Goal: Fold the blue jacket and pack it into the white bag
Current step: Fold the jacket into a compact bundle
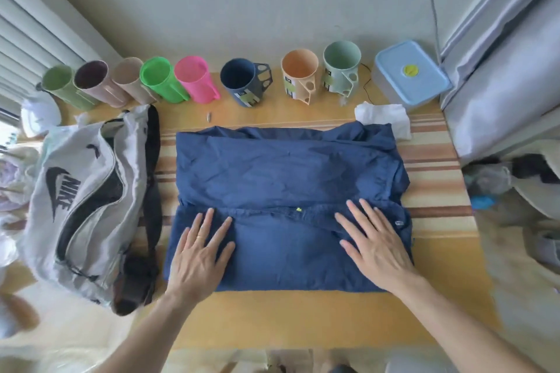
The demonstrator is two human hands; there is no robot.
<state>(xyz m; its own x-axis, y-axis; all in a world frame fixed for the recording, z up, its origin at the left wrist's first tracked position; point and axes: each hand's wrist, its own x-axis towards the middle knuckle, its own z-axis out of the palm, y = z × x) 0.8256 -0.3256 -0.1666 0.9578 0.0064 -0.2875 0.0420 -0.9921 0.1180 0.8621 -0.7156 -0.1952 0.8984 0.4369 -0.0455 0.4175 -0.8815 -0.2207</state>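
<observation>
Nearest the camera, the left hand (201,251) and the right hand (374,244) lie palm-down on the near part of the blue jacket (288,188), fingers straight and spread apart, gripping nothing. The left hand, with a ring on one finger, presses the near-left area just below a seam running across the cloth; the right hand presses the near-right area, its fingertips reaching that same seam. A small yellow-green tag sits on the seam between the two hands.

The jacket is folded into a rough rectangle, lying flat on the striped mat (430,160) in the middle of the wooden table (272,321). Just to its left, touching or nearly touching its edge, lies the white bag (81,209) with a black logo, dark strap and an open zipper.

Beyond the jacket, a crumpled white cloth (385,116) rests at its far-right corner. Along the wall stands a row of coloured cups (188,79), and a blue-lidded container (410,73) sits at the right end.
</observation>
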